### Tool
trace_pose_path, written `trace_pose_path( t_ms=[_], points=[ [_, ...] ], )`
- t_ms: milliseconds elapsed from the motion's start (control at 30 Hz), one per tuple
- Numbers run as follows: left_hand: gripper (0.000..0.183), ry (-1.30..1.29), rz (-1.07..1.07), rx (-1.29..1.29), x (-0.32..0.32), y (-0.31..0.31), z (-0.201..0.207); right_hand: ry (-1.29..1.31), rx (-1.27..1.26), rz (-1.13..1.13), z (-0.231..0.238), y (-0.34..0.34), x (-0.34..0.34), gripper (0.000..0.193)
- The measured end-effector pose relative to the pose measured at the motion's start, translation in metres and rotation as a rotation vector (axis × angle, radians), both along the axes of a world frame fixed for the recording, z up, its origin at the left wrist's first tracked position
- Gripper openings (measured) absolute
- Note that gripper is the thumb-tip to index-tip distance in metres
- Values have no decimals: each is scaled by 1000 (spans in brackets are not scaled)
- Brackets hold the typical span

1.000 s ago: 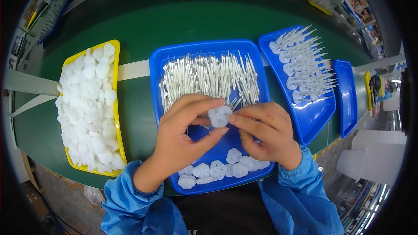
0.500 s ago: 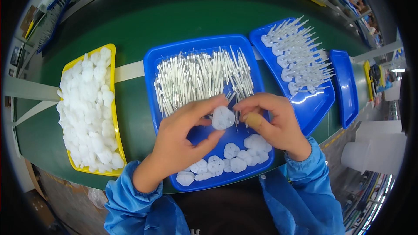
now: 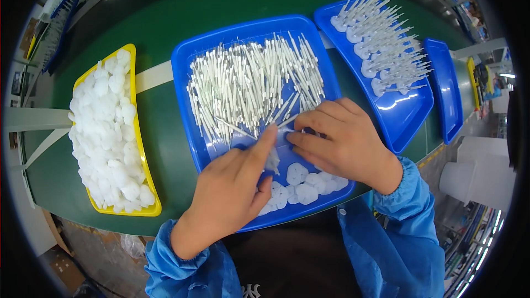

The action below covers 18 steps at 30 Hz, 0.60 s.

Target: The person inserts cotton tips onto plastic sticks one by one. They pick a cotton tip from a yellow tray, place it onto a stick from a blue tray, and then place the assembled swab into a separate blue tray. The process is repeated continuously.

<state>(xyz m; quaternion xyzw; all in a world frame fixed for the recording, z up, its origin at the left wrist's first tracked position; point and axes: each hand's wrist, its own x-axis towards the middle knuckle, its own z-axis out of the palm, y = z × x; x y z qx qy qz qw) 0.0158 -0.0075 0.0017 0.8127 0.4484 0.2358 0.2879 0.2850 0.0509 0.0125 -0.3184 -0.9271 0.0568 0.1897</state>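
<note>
My left hand [image 3: 229, 190] is closed, its fingers pinching a translucent white disc [image 3: 273, 161] that is partly hidden by them and seen nearly edge-on. My right hand [image 3: 345, 140] is closed too, its fingertips on a thin white stick [image 3: 287, 121] reaching toward my left index fingertip; its far end is hard to make out. Both hands are over a blue tray [image 3: 180, 80]. A dense pile of thin white sticks with metallic ends [image 3: 248, 85] fills its far part. Along the near edge lie several loose lobed discs [image 3: 307, 193], partly covered by my left hand.
At the left, a yellow tray [image 3: 140, 135] is heaped with white discs [image 3: 107, 138]. A second blue tray [image 3: 402, 127] on the right holds discs with upright sticks [image 3: 383, 49]. Beyond it lies a narrow blue tray [image 3: 445, 88]. All stand on a green table [image 3: 157, 116].
The disc has moved lower and tipped from face-on to nearly edge-on. My hands have drawn closer together, and my left index finger now points forward. The whole view has shifted slightly.
</note>
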Motion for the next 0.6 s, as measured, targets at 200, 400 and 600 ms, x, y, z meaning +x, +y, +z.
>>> trace_pose_path(
  t_ms=[200,400,600],
  points=[
    [88,-27,58,-35,3,0,-1,103,-174,-23,-1,-6,3,27],
    [51,127,101,187,-2,8,4,207,-249,-23,-3,-5,-13,31],
    [24,168,144,192,-2,8,5,177,-230,173,-17,8,-26,15]
  ],
)
